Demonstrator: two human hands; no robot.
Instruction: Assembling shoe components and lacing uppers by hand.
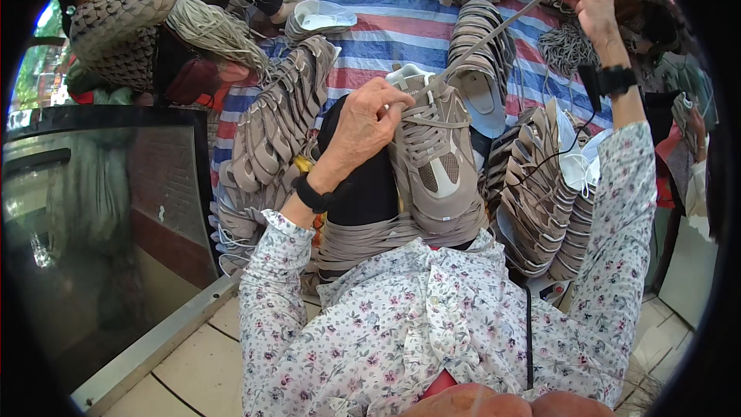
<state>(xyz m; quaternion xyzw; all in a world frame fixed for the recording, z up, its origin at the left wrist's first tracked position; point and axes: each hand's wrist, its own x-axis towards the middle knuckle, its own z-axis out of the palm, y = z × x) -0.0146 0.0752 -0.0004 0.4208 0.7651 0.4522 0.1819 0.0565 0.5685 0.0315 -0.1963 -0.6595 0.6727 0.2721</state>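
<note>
A taupe and grey sneaker upper (441, 189) with a mesh toe rests on my lap, its toe toward me. Its front eyelets are laced with a flat beige shoelace (500, 29), which runs taut from the top of the lacing to the upper right. My right hand (590, 11) is raised far out to the right, fingers closed on the lace. My left hand (363, 123) pinches at the upper's left edge beside the top eyelets, where the lace seems to pass between thumb and forefinger; the fingertips partly hide it.
Rows of stacked uppers stand at left (282, 120), right (540, 193) and beyond (480, 54) on a striped sheet (378, 38). A bundle of laces (355, 245) lies across my lap. Another person (127, 38) sits far left. A dark glass panel (108, 216) flanks my left side.
</note>
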